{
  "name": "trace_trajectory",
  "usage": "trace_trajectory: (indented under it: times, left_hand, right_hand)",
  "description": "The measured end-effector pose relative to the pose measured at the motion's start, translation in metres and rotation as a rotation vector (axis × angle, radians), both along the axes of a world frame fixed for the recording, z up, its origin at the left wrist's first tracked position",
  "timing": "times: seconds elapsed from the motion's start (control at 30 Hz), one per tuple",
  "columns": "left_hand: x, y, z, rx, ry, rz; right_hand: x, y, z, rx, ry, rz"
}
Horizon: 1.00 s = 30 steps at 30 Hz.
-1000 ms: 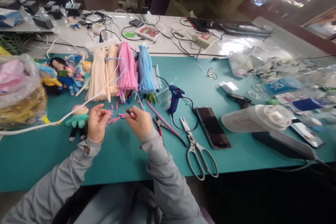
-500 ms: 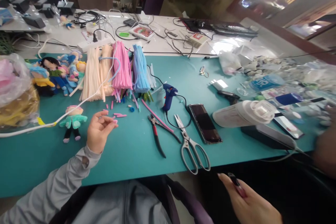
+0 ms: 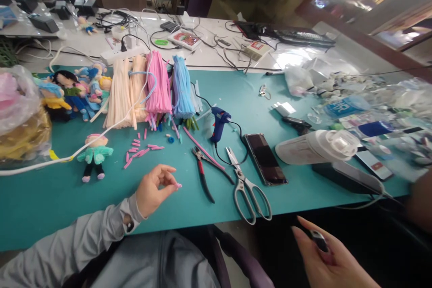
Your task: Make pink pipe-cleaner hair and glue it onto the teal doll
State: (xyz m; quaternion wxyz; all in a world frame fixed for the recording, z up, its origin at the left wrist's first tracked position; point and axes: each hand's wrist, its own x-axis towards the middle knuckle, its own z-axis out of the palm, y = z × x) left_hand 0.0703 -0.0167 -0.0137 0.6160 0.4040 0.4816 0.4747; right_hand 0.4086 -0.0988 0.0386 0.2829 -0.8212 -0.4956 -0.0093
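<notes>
My left hand [image 3: 153, 190] is pinched shut over the mat, holding a small pink pipe cleaner piece [image 3: 178, 185] at its fingertips. Several cut pink pieces [image 3: 137, 152] lie scattered just beyond it. To their left a pipe cleaner doll [image 3: 94, 157] with a green top and black legs lies flat. Beyond the table's front edge, my right hand [image 3: 334, 256] is closed round what looks like a red lighter [image 3: 319, 239] with a dark, metallic top. Pliers [image 3: 201, 175] and scissors [image 3: 245, 189] rest on the mat between the two hands.
Bundles of peach, pink [image 3: 158, 85] and blue pipe cleaners [image 3: 182, 87] stand behind, near finished dolls [image 3: 72, 90]. A glue gun [image 3: 219, 125], a phone [image 3: 265, 159] and a white bottle [image 3: 313, 146] are to the right. A white cable [image 3: 111, 130] crosses the left side. Another person's arm [image 3: 420, 202] shows at the right edge.
My left hand has moved right and towards me with the pink piece, uncovering the scattered pieces. My right hand has shifted slightly right and down, still holding the lighter.
</notes>
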Motion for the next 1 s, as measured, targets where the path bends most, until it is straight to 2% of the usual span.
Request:
trace_trajectory:
  times: [0.07,0.17,0.3,0.43,0.6,1.0]
  left_hand:
    - [-0.001,0.001,-0.001,-0.005,-0.013,-0.001]
    - [-0.003,0.003,-0.001,-0.025,-0.048,0.016]
    - [-0.006,0.005,0.000,-0.062,-0.079,0.039]
    - [-0.009,0.005,0.003,-0.096,-0.093,0.060]
    - [-0.008,0.007,0.005,-0.142,-0.118,0.070]
    - [-0.010,0.009,0.008,-0.200,-0.183,0.031]
  right_hand:
    - [-0.037,0.014,0.008,0.037,0.106,0.105]
    - [-0.087,0.038,0.010,-0.010,0.297,0.341]
    - [-0.138,0.064,-0.001,-0.135,0.501,0.613]
    - [-0.173,0.080,-0.013,-0.259,0.680,0.728]
    - [-0.189,0.089,-0.019,-0.311,0.790,0.768]
    - [-0.193,0.095,-0.020,-0.222,0.819,0.778]
